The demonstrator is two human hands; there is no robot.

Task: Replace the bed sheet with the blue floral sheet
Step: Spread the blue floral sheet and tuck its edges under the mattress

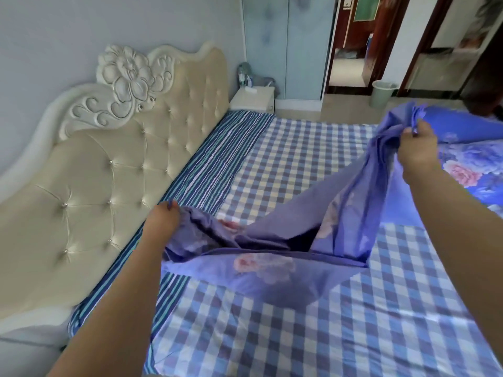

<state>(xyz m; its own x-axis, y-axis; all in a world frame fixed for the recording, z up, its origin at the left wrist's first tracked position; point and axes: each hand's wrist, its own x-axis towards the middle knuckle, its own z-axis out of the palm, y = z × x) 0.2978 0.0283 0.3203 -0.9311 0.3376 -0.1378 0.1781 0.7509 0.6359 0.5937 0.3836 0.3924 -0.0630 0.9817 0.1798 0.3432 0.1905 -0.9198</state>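
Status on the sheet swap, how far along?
Early. Done: blue floral sheet is on the bed, still bunched. In hand: left hand grips one edge near the headboard, right hand lifts another. Left: spread it over the checked sheet and tuck.

The headboard [109,164] stands along the bed's left side, a nightstand [253,99] at its far end. A floral sheet [272,240] lies partly across the checked sheet [299,148], between left hand [163,221] and right hand [416,148]. A waste bin [382,93] stands on the floor beyond the bed.

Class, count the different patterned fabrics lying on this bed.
3: a blue-and-white checked sheet across the mattress, a blue striped cloth along the cream headboard, and the blue floral sheet on top; others may be hidden.
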